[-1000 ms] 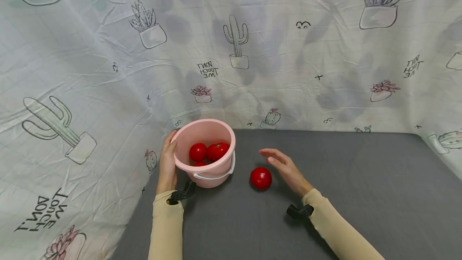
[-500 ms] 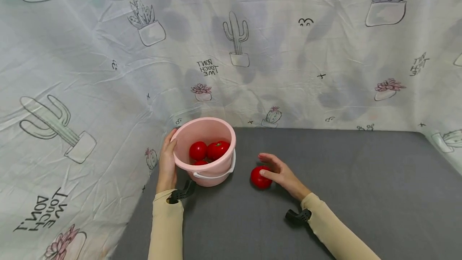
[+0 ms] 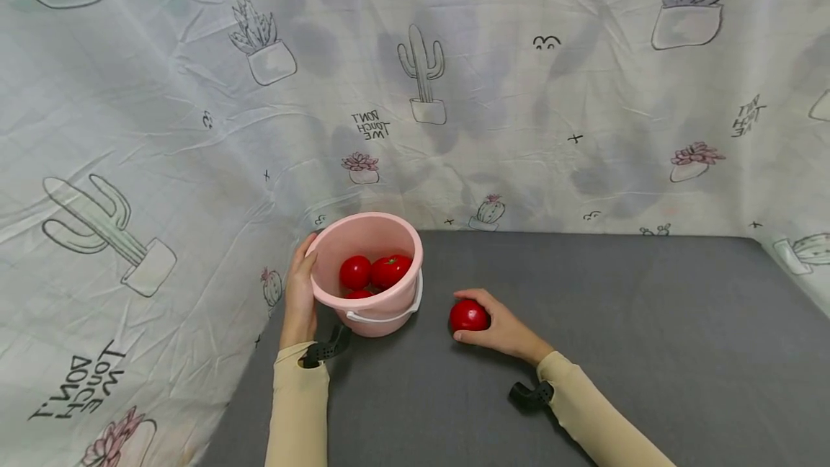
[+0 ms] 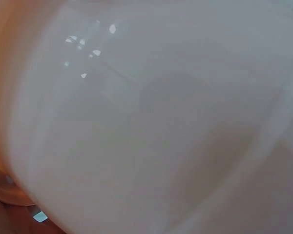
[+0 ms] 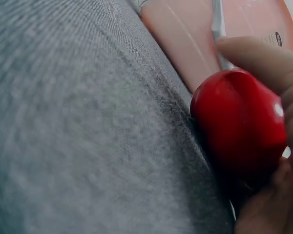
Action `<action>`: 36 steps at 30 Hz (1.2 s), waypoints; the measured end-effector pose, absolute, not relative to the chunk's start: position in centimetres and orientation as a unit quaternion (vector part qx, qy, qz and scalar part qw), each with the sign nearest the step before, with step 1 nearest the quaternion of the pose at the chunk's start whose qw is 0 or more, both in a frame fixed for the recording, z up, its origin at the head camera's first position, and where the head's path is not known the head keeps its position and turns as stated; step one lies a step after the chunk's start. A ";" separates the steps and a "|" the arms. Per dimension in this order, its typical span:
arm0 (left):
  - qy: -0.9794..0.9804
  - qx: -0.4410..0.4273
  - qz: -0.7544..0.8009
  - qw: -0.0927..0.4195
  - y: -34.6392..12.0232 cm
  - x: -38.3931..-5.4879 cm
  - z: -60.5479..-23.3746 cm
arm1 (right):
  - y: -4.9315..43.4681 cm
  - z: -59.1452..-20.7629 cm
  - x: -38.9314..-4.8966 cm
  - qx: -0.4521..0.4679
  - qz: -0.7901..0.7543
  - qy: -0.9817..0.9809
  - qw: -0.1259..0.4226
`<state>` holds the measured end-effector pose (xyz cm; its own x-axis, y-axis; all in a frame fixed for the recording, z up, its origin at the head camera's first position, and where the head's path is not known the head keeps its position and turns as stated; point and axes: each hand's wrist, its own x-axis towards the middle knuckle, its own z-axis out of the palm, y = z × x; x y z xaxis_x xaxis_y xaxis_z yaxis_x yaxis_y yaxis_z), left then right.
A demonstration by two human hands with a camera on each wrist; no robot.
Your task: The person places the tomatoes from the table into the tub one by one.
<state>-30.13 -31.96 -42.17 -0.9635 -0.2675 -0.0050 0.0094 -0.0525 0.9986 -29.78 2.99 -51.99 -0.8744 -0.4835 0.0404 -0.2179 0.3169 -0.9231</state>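
A pink bucket [image 3: 379, 316] with a white handle [image 3: 382, 318] stands tilted at the left, its mouth facing me. Inside it lie several red tomatoes [image 3: 392, 272], one with a green stem mark. My left hand [image 3: 300, 301] grips the bucket's left side near the rim. Close up, the pale bucket wall [image 4: 151, 122] fills the left wrist view, blurred. To the right of the bucket, another red tomato [image 3: 469, 315] is on the grey surface. My right hand [image 3: 498, 326] has fingers and thumb curled round this tomato [image 5: 239, 122], seen also in the right wrist view.
A dark grey tabletop [image 3: 616, 323] extends to the right and front. Behind it and along the left hangs a pale cloth [image 3: 506, 92] printed with cactus drawings. Black camera straps [image 3: 533, 395] sit at both wrists.
My right hand has come down and toward the tomato, and its fingers and thumb have closed round it. The left hand and the bucket have stayed in place.
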 end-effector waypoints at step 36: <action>-0.672 0.094 -0.727 0.105 -32.2 -29.6 -42.6 | 5.0 -50.8 -30.6 -0.161 -0.633 0.740 0.159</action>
<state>-29.56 -32.24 -42.59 -0.9601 -0.2796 0.0040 0.0260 -0.0750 0.9968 -30.61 4.98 -50.80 -0.8975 -0.4400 -0.0310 -0.0376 0.1465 -0.9885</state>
